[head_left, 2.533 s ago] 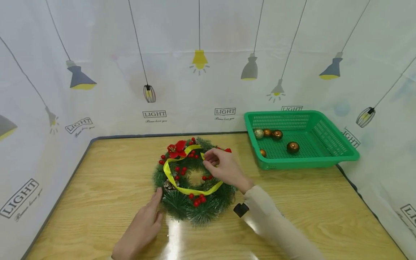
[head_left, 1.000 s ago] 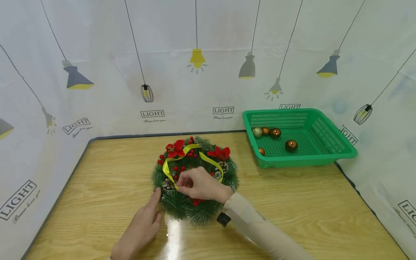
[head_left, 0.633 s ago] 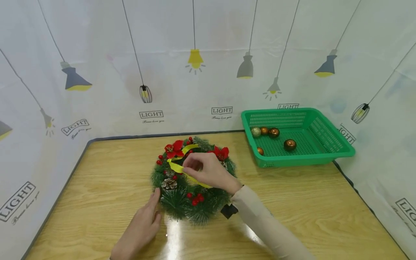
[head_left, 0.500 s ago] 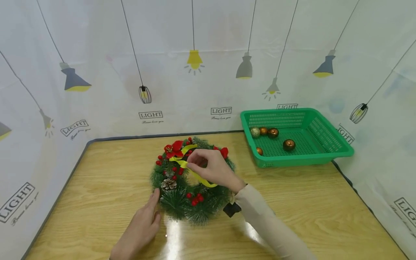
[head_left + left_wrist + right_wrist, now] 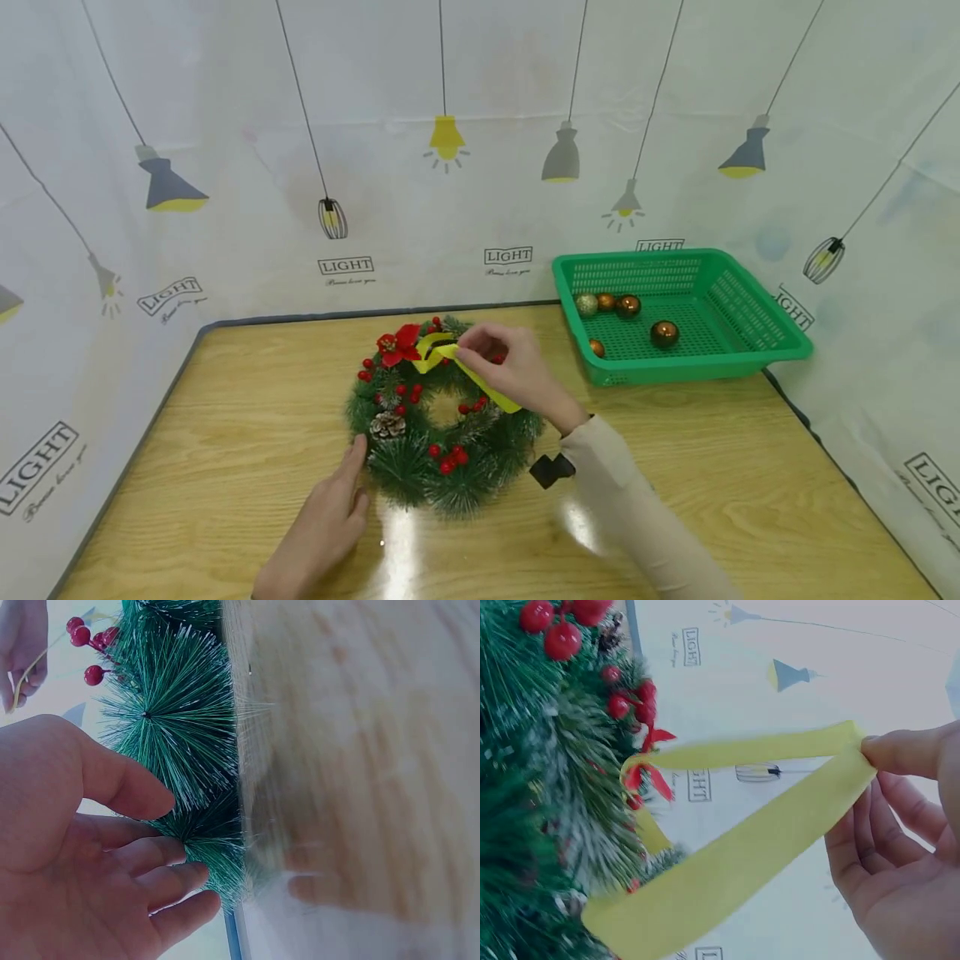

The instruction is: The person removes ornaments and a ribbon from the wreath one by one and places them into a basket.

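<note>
A green wreath [image 5: 405, 475] with red berries, red poinsettia flowers and a pine cone [image 5: 387, 425] lies flat on the wooden table. My right hand [image 5: 510, 362] pinches a yellow ribbon [image 5: 491, 392] between thumb and fingertips, over the wreath's far right part. In the right wrist view the ribbon [image 5: 735, 855] is folded at the pinch, and both lengths slope down toward the wreath [image 5: 525, 750]. At the wreath's near left edge rests my left hand [image 5: 326, 517], its fingers loosely extended; the left wrist view shows its fingertips against the green needles [image 5: 165, 712].
A green plastic basket [image 5: 690, 367] stands at the back right, holding several ornament balls, among them a brown one [image 5: 664, 334] and a glittery pale one [image 5: 587, 304]. Behind the table [image 5: 247, 417] hangs a pale curtain [image 5: 262, 250] printed with lamps.
My right hand has moved from the wreath's near left part up toward the far right, lifting and drawing the ribbon with it. The left hand stays at the wreath's edge.
</note>
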A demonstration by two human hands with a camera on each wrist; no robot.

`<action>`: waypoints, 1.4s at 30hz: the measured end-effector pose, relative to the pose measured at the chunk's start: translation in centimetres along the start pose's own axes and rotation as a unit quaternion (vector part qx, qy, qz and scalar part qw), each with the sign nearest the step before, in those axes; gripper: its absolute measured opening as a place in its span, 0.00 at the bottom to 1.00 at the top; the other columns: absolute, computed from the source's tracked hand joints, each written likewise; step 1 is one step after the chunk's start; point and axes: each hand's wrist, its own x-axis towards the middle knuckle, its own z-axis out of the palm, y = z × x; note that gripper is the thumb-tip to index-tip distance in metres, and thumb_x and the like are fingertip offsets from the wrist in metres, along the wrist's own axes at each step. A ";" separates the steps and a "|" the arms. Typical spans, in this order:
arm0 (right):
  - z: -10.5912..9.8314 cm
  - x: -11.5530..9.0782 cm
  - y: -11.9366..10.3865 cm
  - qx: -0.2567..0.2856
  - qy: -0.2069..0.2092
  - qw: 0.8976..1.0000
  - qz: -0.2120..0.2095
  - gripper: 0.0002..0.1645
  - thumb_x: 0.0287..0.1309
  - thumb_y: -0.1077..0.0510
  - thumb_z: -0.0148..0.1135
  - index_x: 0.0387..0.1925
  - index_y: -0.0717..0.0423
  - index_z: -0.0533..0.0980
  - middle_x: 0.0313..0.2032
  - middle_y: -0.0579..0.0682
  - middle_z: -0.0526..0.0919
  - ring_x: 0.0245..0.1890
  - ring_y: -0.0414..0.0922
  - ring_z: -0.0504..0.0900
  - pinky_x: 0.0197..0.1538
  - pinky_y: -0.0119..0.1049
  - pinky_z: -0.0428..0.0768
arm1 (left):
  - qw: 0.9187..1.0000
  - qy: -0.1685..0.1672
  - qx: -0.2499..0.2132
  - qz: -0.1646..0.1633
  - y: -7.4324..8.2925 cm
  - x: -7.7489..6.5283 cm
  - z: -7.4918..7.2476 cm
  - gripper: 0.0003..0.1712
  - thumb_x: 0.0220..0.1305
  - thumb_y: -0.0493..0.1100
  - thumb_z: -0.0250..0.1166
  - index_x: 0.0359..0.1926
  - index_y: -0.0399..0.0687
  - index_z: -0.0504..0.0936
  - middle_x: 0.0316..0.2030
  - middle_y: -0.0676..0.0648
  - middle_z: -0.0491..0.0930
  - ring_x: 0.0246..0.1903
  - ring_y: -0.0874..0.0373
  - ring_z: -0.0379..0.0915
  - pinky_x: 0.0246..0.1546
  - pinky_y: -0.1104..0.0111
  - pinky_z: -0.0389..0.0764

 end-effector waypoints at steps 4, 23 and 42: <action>-1.5 0.1 -0.2 -0.016 0.035 0.999 -0.006 0.05 0.65 0.61 0.66 0.39 0.58 0.84 0.32 0.53 0.87 0.25 0.40 0.81 0.29 0.32 0.80 | 1.000 0.000 0.003 0.000 0.1 0.0 0.0 0.44 0.68 0.32 0.56 0.79 0.34 0.45 0.77 0.32 0.50 0.74 0.36 0.53 0.73 0.46 0.58; -6.3 0.1 -0.7 -0.002 0.130 0.992 -0.002 0.06 0.65 0.63 0.65 0.40 0.63 0.83 0.34 0.57 0.85 0.30 0.40 0.81 0.36 0.30 0.82 | 1.000 -0.006 0.005 -0.010 0.0 0.1 0.0 0.44 0.69 0.33 0.55 0.80 0.36 0.44 0.77 0.32 0.49 0.74 0.36 0.53 0.74 0.44 0.57; -11.3 0.3 -1.4 -0.004 0.207 0.978 -0.005 0.10 0.66 0.61 0.64 0.40 0.67 0.82 0.32 0.41 0.83 0.30 0.38 0.80 0.36 0.24 0.80 | 1.000 -0.001 0.005 -0.004 0.1 0.0 0.1 0.44 0.68 0.33 0.56 0.79 0.35 0.44 0.76 0.32 0.50 0.74 0.36 0.54 0.73 0.44 0.58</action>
